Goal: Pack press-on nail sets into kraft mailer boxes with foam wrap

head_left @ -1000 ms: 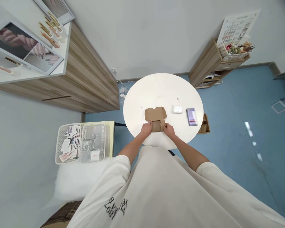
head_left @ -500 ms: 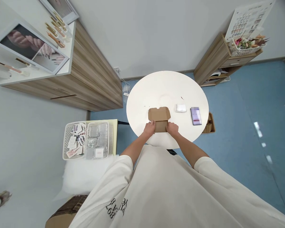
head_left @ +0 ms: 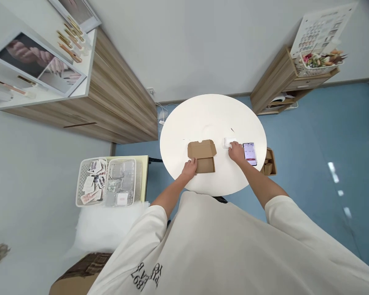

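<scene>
At two o'clock from the left-held brown cardboard box (head_left: 206, 164), work is shifted to a white oblong packet (head_left: 226, 141), right-hand grip (head_left: 236, 152) unclear.

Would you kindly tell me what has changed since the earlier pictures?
The right hand has let go of the right side of the cardboard box and moved right to the white packet, which it now touches. The left hand stays at the box's left edge; the open lid, packet and phone lie as before.

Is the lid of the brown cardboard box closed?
No, the lid is folded open, and the inside of the cardboard box shows beside the left hand.
</scene>
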`<state>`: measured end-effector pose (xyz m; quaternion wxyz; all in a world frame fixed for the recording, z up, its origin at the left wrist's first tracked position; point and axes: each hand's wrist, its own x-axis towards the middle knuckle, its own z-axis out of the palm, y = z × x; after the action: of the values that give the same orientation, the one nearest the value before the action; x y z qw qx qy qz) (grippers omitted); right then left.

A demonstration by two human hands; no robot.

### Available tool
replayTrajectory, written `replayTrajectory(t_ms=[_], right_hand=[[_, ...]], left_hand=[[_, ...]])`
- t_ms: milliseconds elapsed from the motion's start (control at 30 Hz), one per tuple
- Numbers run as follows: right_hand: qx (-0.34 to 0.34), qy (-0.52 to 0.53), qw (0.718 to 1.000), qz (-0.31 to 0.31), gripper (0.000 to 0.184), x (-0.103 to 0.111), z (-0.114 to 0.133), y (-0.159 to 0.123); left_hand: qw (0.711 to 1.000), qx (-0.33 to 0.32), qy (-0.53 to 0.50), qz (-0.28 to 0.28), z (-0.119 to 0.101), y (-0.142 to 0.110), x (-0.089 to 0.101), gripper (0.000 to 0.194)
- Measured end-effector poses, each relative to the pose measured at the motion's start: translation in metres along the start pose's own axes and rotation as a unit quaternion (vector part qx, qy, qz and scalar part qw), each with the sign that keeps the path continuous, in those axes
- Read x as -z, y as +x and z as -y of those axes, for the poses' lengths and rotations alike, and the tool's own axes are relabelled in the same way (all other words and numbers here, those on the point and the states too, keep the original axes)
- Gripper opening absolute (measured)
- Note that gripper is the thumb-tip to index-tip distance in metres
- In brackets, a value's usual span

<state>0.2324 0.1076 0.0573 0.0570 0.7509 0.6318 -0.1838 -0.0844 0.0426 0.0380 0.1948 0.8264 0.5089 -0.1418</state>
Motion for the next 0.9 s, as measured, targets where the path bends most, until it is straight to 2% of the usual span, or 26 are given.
replayTrajectory(t_ms=[200, 333, 567, 667, 800, 900], right_hand=[[0.052, -0.053, 0.996, 0.047, 0.059, -0.003, -0.021, 0.063], [0.051, -0.067, 0.993, 0.088, 0.052, -0.011, -0.025, 0.078], [0.014, -0.056, 0.989, 0.134, 0.052, -0.011, -0.034, 0.058], [0.021, -0.033, 0.989, 0.143, 0.045, -0.011, -0.034, 0.043], [0.049, 0.022, 0.990, 0.128, 0.032, -0.014, -0.026, 0.022], [0.036, 0.035, 0.994, 0.099, 0.031, -0.019, -0.021, 0.003]], left_hand=[[1.000, 0.019, -0.004, -0.001, -0.005, -0.001, 0.003, 0.104], [1.000, 0.031, -0.003, -0.002, -0.009, -0.001, 0.003, 0.101], [0.999, 0.042, -0.004, 0.009, -0.011, 0.002, 0.003, 0.101], [0.999, 0.042, -0.008, 0.011, -0.011, 0.002, 0.003, 0.101], [0.999, 0.039, -0.023, 0.003, -0.011, 0.002, 0.003, 0.099], [0.999, 0.036, -0.041, -0.006, -0.009, 0.002, 0.001, 0.100]])
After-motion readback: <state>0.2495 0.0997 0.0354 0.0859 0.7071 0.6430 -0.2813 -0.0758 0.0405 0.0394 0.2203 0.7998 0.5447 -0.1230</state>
